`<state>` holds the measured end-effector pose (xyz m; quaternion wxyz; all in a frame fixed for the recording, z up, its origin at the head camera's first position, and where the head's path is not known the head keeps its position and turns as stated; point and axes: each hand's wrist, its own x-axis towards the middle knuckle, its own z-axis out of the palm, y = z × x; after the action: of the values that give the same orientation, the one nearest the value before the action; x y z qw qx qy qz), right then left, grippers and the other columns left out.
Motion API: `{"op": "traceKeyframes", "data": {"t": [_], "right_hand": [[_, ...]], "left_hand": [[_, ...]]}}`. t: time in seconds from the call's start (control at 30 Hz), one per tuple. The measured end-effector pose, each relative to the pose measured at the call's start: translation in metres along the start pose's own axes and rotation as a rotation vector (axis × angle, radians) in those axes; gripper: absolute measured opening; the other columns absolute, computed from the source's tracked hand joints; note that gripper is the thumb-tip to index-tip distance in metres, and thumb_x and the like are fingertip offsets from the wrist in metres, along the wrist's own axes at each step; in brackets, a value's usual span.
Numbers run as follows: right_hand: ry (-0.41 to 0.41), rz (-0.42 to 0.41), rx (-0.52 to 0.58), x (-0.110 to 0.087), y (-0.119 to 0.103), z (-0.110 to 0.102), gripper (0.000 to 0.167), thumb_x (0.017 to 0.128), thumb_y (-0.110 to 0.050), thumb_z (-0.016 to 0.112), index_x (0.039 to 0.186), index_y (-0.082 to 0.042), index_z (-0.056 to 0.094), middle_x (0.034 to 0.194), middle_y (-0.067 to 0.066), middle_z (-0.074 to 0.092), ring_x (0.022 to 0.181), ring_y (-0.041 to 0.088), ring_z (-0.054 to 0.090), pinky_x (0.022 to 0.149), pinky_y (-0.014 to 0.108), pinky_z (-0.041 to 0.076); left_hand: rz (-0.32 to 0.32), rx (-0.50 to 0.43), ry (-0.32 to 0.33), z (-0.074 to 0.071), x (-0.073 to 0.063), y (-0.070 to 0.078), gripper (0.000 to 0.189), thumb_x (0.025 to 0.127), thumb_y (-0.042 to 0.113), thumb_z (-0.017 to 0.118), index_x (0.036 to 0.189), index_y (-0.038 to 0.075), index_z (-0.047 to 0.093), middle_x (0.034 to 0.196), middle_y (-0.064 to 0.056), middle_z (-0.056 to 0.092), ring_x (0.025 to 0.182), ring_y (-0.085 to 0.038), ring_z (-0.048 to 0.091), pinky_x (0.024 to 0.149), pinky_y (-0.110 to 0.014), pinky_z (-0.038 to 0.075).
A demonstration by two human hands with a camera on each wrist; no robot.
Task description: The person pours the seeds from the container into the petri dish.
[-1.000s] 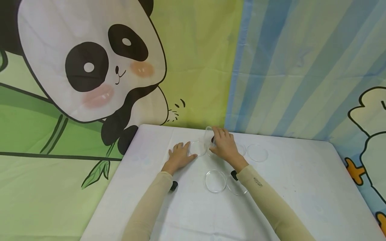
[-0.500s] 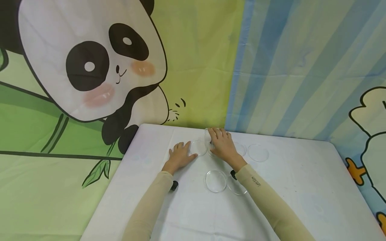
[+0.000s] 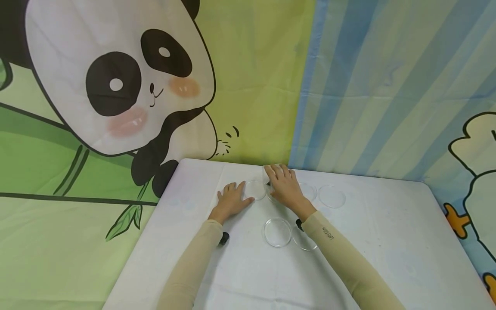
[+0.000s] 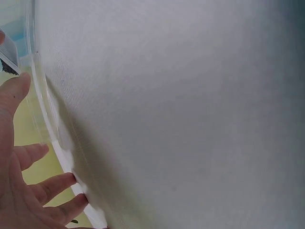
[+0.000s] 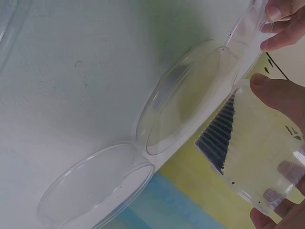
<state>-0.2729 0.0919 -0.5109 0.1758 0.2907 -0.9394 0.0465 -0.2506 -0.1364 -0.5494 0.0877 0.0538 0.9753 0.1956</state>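
Working at a white worktop [image 3: 368, 241], a person in beige sleeves [image 3: 190, 262] extends both arms toward its far edge, past a near clear dish [image 3: 277, 232] lying flat and its neighbor [image 3: 303, 239], partly hidden by the right forearm. The left hand [image 3: 230, 200] lies with fingers spread, thumb and forefinger at the rim of the leftmost far dish [image 3: 255, 190], apparently to steady it. Beside it, the right hand [image 3: 285, 186] grips a clear container [image 5: 257, 162], thumb on one side and curled fingers on the other, above the next far dish [image 5: 186, 100]. Dark contents [image 5: 219, 136] fill one corner, suggesting the container is held tilted. Two more dishes [image 3: 332, 196] continue the row rightward along the far edge, set flat, perhaps for easy reach. Beyond hangs a panda-print backdrop [image 3: 248, 86].
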Motion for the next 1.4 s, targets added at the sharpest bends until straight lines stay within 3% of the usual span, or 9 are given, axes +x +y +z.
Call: {"op": "traceKeyframes", "data": {"t": [0.67, 1.07, 1.4], "right_hand": [[-0.041, -0.04, -0.033, 0.0023, -0.0026, -0.0029, 0.09, 0.079, -0.024, 0.086, 0.153, -0.012, 0.036, 0.15, 0.017, 0.042, 0.137, 0.044, 0.036, 0.102, 0.061, 0.037], [-0.052, -0.049, -0.034, 0.0019, -0.0053, -0.0063, 0.101, 0.073, -0.027, 0.092, 0.154, -0.013, 0.034, 0.152, 0.017, 0.04, 0.138, 0.043, 0.034, 0.103, 0.061, 0.036], [0.012, -0.072, -0.049, 0.0022, -0.0053, -0.0043, 0.095, 0.072, -0.023, 0.091, 0.151, -0.013, 0.04, 0.148, 0.016, 0.044, 0.135, 0.044, 0.039, 0.099, 0.061, 0.039]], "left_hand": [[-0.013, 0.025, -0.009, 0.0023, 0.0017, -0.0003, 0.082, 0.094, 0.063, 0.056, 0.158, 0.018, 0.031, 0.156, -0.021, 0.032, 0.144, -0.044, 0.023, 0.109, -0.073, 0.018], [-0.005, 0.027, -0.001, 0.0043, 0.0024, -0.0007, 0.081, 0.094, 0.062, 0.057, 0.158, 0.018, 0.032, 0.155, -0.021, 0.033, 0.144, -0.044, 0.024, 0.108, -0.073, 0.018], [0.0, 0.026, 0.023, 0.005, 0.002, -0.0003, 0.08, 0.094, 0.061, 0.058, 0.157, 0.018, 0.034, 0.154, -0.022, 0.034, 0.143, -0.044, 0.025, 0.107, -0.074, 0.019]]}}
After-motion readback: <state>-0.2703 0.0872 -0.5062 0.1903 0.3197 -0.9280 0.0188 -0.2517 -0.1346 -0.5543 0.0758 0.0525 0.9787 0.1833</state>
